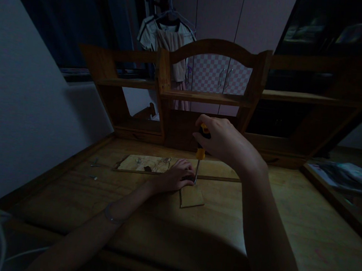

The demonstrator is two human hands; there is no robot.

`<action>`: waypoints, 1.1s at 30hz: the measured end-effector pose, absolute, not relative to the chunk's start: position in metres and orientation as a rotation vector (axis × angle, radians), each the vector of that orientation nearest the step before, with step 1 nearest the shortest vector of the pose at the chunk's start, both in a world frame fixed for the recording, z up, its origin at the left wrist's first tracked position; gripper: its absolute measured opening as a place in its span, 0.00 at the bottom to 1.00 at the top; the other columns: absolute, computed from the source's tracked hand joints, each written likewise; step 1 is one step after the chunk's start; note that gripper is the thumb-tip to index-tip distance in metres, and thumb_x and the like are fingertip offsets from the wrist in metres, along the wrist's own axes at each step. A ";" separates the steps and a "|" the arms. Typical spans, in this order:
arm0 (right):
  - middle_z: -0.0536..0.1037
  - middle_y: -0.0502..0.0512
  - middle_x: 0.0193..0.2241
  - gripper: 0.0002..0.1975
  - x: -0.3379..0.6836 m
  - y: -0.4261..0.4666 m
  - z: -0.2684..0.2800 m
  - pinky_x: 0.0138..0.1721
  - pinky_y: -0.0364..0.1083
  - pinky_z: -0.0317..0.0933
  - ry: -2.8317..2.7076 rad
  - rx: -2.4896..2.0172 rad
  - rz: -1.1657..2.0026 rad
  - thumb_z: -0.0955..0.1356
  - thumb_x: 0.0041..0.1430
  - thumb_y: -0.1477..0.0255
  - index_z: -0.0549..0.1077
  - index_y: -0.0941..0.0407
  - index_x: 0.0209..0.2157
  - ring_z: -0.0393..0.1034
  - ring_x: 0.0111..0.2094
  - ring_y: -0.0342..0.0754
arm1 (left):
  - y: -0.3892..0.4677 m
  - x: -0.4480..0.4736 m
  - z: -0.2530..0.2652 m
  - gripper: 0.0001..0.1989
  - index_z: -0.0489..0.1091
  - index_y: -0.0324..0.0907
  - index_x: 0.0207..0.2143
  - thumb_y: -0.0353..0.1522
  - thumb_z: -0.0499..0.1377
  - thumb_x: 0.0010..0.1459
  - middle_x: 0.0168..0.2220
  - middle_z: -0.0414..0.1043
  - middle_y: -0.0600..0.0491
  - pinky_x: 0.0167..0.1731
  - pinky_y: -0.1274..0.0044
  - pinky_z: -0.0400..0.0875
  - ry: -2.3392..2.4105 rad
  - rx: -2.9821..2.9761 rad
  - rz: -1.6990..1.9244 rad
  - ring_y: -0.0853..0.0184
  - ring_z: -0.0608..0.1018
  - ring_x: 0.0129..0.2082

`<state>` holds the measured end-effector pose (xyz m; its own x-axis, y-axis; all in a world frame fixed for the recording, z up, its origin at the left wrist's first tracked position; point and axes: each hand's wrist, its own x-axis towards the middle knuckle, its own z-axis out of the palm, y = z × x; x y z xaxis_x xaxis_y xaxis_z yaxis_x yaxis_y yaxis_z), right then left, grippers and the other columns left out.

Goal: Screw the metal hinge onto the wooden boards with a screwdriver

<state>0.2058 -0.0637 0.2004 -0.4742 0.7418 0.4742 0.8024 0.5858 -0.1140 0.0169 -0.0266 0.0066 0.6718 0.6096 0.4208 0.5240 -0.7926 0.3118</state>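
My right hand (222, 141) grips the yellow and black handle of a screwdriver (200, 153), held upright with its tip pointing down. My left hand (177, 177) rests on the wooden desk top (162, 217), fingers pinched around the screwdriver's tip at the upper edge of a small square wooden piece (191, 197). What the fingers pinch is hidden. A long flat wooden board (153, 164) lies just behind both hands. The scene is dim.
A wooden hutch with shelves (209, 98) stands at the back of the desk. Loose screws (95, 162) lie at the left on the desk. A white wall is on the left, and papers (343, 175) lie at the right. Clothes hang behind.
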 end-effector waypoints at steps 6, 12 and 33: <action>0.78 0.60 0.41 0.14 0.205 -0.067 0.201 0.44 0.48 0.60 -2.342 -1.214 -0.141 0.63 0.64 0.68 0.70 0.55 0.49 0.72 0.43 0.54 | -0.027 0.017 0.007 0.07 0.75 0.44 0.39 0.35 0.64 0.59 0.42 0.69 0.51 0.53 0.69 0.63 0.927 2.697 0.773 0.62 0.69 0.48; 0.77 0.58 0.36 0.12 0.204 -0.064 0.199 0.38 0.46 0.60 -2.346 -1.246 -0.126 0.64 0.65 0.64 0.71 0.55 0.45 0.71 0.38 0.50 | -0.027 0.020 0.005 0.05 0.76 0.44 0.38 0.34 0.64 0.59 0.43 0.69 0.50 0.54 0.67 0.62 0.928 2.685 0.812 0.61 0.69 0.49; 0.78 0.58 0.40 0.14 0.207 -0.067 0.201 0.41 0.46 0.60 -2.368 -1.227 -0.095 0.64 0.61 0.68 0.70 0.55 0.48 0.72 0.42 0.52 | -0.036 0.020 0.015 0.04 0.75 0.43 0.38 0.32 0.61 0.61 0.46 0.69 0.49 0.55 0.67 0.63 0.922 2.654 0.872 0.61 0.69 0.50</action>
